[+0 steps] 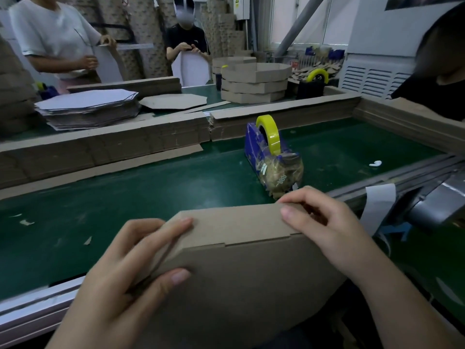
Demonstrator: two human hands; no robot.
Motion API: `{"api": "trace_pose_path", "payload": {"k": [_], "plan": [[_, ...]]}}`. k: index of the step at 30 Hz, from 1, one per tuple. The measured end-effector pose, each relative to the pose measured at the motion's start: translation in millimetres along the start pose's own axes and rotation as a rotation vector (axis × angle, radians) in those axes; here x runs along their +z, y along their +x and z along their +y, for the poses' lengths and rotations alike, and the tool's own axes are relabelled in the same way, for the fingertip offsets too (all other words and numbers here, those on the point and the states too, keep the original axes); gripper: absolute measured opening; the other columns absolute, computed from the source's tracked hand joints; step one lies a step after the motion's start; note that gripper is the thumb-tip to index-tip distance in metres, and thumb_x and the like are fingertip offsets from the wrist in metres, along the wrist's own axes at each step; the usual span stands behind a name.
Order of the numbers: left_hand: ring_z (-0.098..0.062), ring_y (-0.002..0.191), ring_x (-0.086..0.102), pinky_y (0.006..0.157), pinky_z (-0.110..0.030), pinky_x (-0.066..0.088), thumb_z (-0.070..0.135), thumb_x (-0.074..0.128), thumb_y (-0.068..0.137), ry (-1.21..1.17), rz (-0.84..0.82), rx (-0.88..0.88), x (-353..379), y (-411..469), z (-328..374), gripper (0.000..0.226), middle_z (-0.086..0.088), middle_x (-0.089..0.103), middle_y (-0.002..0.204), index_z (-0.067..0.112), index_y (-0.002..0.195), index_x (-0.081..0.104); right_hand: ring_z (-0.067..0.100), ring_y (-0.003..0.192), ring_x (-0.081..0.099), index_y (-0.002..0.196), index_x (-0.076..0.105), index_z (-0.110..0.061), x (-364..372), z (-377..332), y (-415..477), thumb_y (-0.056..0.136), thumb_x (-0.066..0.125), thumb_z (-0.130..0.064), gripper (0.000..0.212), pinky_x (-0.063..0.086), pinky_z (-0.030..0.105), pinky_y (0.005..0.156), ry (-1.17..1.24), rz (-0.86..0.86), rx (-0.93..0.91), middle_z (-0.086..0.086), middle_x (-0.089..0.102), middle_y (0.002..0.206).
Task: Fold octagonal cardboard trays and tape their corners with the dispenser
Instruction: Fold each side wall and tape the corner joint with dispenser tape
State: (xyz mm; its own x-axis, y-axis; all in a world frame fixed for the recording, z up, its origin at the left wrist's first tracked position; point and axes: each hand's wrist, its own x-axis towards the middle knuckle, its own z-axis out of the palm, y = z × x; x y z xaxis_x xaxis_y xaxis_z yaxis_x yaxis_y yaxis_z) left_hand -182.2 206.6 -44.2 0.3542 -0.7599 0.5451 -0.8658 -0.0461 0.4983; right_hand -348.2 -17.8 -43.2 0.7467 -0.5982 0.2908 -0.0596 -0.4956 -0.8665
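tray: brown cardboard tray is held tilted at the near edge of the green belt, close to the body, top flap bent away along its crease.
left hand: left hand grips the tray's left corner, fingers laid over the flap and thumb on the near face. Likely there to keep that fold from springing open.
right hand: right hand pinches the upper right corner, fingers curled on the flap edge. Probably pressing two flaps together so the corner is ready for tape.
hands: apart, one at each end of the top flap, both clamped on the tray.
dispenser: blue tape dispenser with a yellow roll stands on the belt just beyond the right hand, cutter end facing the person, so reach is short.
step: folding, no tape visible on this tray yet.
supply: stack of flat blanks sits far left behind the cardboard wall.
finished: pile of folded trays at the back, well apart.
others: two workers across the table hold blanks of their own.
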Motion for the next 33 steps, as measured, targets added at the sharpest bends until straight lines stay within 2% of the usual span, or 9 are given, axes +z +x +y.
{"api": "trace_pose_path", "payload": {"k": [4, 7, 11, 23, 26, 28, 30, 31, 33], "plan": [[-0.008, 0.106, 0.060, 0.081, -0.025, 0.048, 0.051, 0.053, 0.086, 0.044, -0.093, 0.048, -7.5, 15.9, 3.4, 0.029, 0.013, 0.057, 0.119, 0.042, 0.113, 0.061, 0.003, 0.088, 0.059, 0.089, 0.067, -0.028, 19.8, -2.2, 4.5, 0.079, 0.061, -0.044, 0.020, 0.040, 0.009, 0.072, -0.014, -0.012, -0.043, -0.013, 0.062, 0.089], [-0.014, 0.098, 0.061, 0.075, -0.036, 0.053, 0.053, 0.046, 0.090, 0.264, -0.165, 0.155, 0.0, 37.9, 17.3, 0.036, 0.012, 0.061, 0.111, 0.041, 0.117, 0.066, 0.004, 0.085, 0.058, 0.089, 0.066, -0.024, 26.6, -5.0, 7.9, 0.080, 0.061, -0.042, 0.021, 0.039, 0.009, 0.070, -0.009, -0.020, -0.064, -0.013, 0.062, 0.085], [-0.017, 0.089, 0.062, 0.066, -0.027, 0.047, 0.051, 0.042, 0.092, 0.374, -0.222, 0.199, 9.0, 51.0, 24.5, 0.039, 0.006, 0.064, 0.104, 0.040, 0.118, 0.068, 0.004, 0.084, 0.058, 0.089, 0.067, -0.023, 24.7, -4.3, 11.2, 0.079, 0.061, -0.041, 0.021, 0.039, 0.010, 0.070, -0.010, -0.013, -0.070, -0.013, 0.061, 0.086], [-0.023, 0.085, 0.064, 0.060, -0.030, 0.051, 0.048, 0.044, 0.091, 0.402, -0.209, 0.231, 11.6, 51.5, 10.8, 0.038, 0.001, 0.065, 0.106, 0.038, 0.118, 0.068, 0.004, 0.092, 0.058, 0.095, 0.064, -0.028, 26.7, 4.4, 17.6, 0.084, 0.056, -0.051, 0.027, 0.041, 0.013, 0.075, -0.056, -0.093, -0.104, -0.015, 0.060, 0.092], [-0.022, 0.088, 0.064, 0.060, -0.030, 0.050, 0.049, 0.042, 0.091, 0.401, -0.210, 0.194, 11.9, 52.9, 9.5, 0.039, 0.003, 0.065, 0.107, 0.040, 0.119, 0.067, -0.003, 0.094, 0.058, 0.095, 0.068, -0.031, 13.0, 4.7, 35.2, 0.082, 0.052, -0.055, 0.032, 0.040, 0.007, 0.077, -0.052, 0.035, -0.150, -0.019, 0.061, 0.093], [-0.021, 0.090, 0.064, 0.062, -0.029, 0.049, 0.050, 0.041, 0.092, 0.393, -0.207, 0.181, 12.5, 53.7, 9.5, 0.039, 0.003, 0.065, 0.107, 0.041, 0.120, 0.066, -0.007, 0.084, 0.057, 0.090, 0.067, -0.032, -3.5, 13.3, 60.9, 0.086, 0.054, -0.051, 0.023, 0.042, 0.012, 0.075, 0.002, 0.248, -0.067, -0.019, 0.061, 0.087], [-0.020, 0.089, 0.063, 0.063, -0.028, 0.047, 0.050, 0.041, 0.092, 0.387, -0.202, 0.177, 12.9, 53.5, 9.8, 0.039, 0.004, 0.065, 0.106, 0.041, 0.120, 0.066, 0.001, 0.086, 0.056, 0.092, 0.064, -0.029, -20.5, 28.6, 93.6, 0.092, 0.054, -0.045, 0.019, 0.041, 0.024, 0.074, -0.097, 0.396, 0.101, -0.012, 0.060, 0.097], [-0.020, 0.089, 0.063, 0.063, -0.026, 0.045, 0.050, 0.040, 0.092, 0.387, -0.202, 0.175, 12.9, 53.0, 10.0, 0.039, 0.005, 0.065, 0.106, 0.041, 0.120, 0.066, 0.005, 0.086, 0.055, 0.097, 0.063, -0.027, -27.0, 36.9, 108.4, 0.094, 0.052, -0.044, 0.021, 0.040, 0.027, 0.072, -0.175, 0.387, 0.210, -0.007, 0.059, 0.101], [-0.018, 0.089, 0.062, 0.065, -0.025, 0.043, 0.051, 0.040, 0.092, 0.386, -0.207, 0.170, 12.5, 52.3, 10.5, 0.039, 0.006, 0.064, 0.107, 0.042, 0.120, 0.066, 0.008, 0.075, 0.049, 0.106, 0.063, -0.021, -32.1, 51.7, 130.9, 0.096, 0.049, -0.046, 0.030, 0.036, 0.028, 0.062, -0.231, 0.272, 0.379, -0.006, 0.057, 0.092]]}}
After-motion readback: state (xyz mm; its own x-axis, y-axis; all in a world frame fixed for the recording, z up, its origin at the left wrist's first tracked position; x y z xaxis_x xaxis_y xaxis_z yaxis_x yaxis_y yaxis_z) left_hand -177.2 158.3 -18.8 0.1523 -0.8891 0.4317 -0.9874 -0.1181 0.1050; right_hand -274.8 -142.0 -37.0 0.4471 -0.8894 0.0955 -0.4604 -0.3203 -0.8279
